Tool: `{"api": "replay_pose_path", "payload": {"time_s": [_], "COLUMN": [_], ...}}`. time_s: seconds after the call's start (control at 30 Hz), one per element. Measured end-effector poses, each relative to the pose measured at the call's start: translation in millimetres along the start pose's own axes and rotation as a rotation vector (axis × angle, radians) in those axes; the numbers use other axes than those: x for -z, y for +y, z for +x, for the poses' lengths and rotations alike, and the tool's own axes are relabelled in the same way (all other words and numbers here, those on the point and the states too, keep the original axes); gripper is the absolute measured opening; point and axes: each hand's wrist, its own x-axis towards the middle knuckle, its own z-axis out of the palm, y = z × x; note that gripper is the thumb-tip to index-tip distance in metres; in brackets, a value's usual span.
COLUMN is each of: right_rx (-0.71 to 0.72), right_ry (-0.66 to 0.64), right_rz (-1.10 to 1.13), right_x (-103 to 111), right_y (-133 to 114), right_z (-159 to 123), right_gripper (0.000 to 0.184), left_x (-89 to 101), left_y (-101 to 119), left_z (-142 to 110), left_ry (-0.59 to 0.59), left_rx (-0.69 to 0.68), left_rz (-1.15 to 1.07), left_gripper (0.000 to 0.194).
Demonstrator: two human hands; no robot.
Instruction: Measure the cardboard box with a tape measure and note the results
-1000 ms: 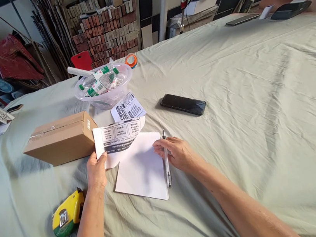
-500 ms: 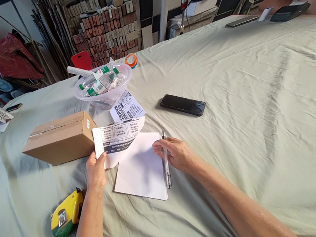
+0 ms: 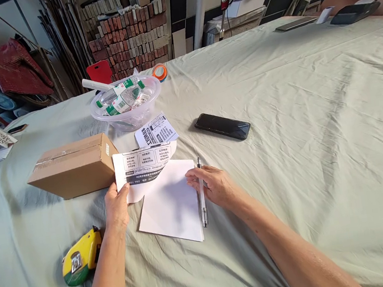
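My left hand [image 3: 117, 208] is closed in a pinch on the left edge of a printed sheet [image 3: 145, 166], thumb on top. The sheet is raised and curls over a stack of blank white paper [image 3: 170, 208] on the cloth. At the stack's right edge, my right hand [image 3: 215, 185] has its fingers bent around a clear pen [image 3: 204, 208], its tip pointing away from me. Those fingertips reach over the paper's edge. Another printed sheet [image 3: 157, 130] lies just beyond, partly covered.
A cardboard box [image 3: 70, 167] sits left of the paper, a yellow-green tape measure [image 3: 81, 258] nearer me. Beyond are a plastic basin [image 3: 127, 119] of bottles, an orange tape roll [image 3: 159, 72] and a black phone [image 3: 223, 126]. Other people sit at the far left and far right.
Both hands, the raised sheet and the pen stay practically where they were. The view shifts very slightly, and the hand of the person at far left moves a little.
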Motion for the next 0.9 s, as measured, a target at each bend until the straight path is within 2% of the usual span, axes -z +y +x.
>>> {"api": "replay_pose_path", "payload": {"time_s": [0.37,0.7,0.9], "right_rx": [-0.002,0.010,-0.001], "right_ry": [-0.006,0.003,0.004], "right_rz": [0.003,-0.005,0.003], "right_x": [0.8,0.4,-0.9], "right_y": [-1.0,-0.6,1.0], "right_z": [0.6,0.9,-0.2], "right_gripper": [0.012,0.012,0.013], "left_x": [-0.6,1.0,0.3], "left_y": [0.1,-2.5,-1.7], "left_z": [0.2,3.0,1.2], "left_ry": [0.010,-0.018,-0.001], "left_rx": [0.013,0.002,0.003], "left_rz": [0.018,-0.016,-0.011], "left_gripper": [0.035,0.042,0.036]}}
